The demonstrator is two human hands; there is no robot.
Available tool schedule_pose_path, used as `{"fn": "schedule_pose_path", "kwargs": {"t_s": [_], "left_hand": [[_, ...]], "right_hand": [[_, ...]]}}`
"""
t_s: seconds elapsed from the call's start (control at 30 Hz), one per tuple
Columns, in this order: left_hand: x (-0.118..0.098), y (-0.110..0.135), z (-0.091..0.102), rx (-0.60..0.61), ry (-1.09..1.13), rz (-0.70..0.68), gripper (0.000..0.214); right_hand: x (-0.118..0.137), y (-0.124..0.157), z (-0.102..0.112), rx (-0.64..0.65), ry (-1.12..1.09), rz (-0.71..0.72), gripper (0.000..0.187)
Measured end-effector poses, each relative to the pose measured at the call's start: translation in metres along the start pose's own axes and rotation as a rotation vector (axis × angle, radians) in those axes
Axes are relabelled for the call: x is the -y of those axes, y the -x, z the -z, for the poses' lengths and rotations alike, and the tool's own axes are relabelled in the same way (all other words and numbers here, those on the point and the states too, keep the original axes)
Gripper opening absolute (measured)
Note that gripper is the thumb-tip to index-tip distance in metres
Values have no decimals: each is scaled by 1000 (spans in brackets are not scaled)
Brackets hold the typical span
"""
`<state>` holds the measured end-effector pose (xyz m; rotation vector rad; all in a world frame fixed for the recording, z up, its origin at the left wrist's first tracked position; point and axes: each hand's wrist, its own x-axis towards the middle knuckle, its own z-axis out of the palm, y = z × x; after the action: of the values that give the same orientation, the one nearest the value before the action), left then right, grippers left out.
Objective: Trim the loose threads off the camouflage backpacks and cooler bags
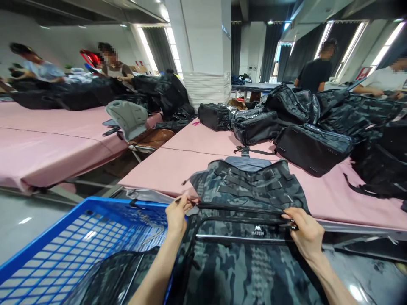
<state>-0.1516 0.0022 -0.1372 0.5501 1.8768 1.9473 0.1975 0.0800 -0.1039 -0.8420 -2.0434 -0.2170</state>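
A dark camouflage backpack point(235, 262) with a white MATEIN logo hangs over the near edge of the pink table, its upper part lying on the tabletop. My left hand point(178, 214) pinches the left end of a black zipper that runs across the bag, with a small dark piece between the fingers. At the zipper's right end my right hand point(303, 231) is closed, with a dark pull or strap bit showing at its fingers. The zipper point(238, 209) stretches nearly straight between both hands.
A blue plastic basket point(95, 203) at the left holds another camouflage bag point(117, 275). Several backpacks point(313, 148) crowd the pink table point(165, 169) at the right. A grey chair point(127, 120) stands between tables. Co-workers point(318, 67) stand behind, around a white pillar point(206, 46).
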Motion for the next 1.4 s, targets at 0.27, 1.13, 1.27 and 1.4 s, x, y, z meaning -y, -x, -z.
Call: {"fn": "schedule_pose_path", "kwargs": {"t_s": [0.27,1.13,1.27,1.4], "left_hand": [[-11,-30,5,-117,29,120,21],[-58,80,-232,1079,-687,-566,17],[-52,82,-235,1023,-643,-553,16],[-51,85,-236,986,-644,-566,16]], "right_hand": [[35,17,-26,8,-57,-65,18],[-74,-26,-2,141,56,-178,14],[-76,-28,-4,150,84,-125,14],[-75,-29,-1,155,109,-105,14]]}}
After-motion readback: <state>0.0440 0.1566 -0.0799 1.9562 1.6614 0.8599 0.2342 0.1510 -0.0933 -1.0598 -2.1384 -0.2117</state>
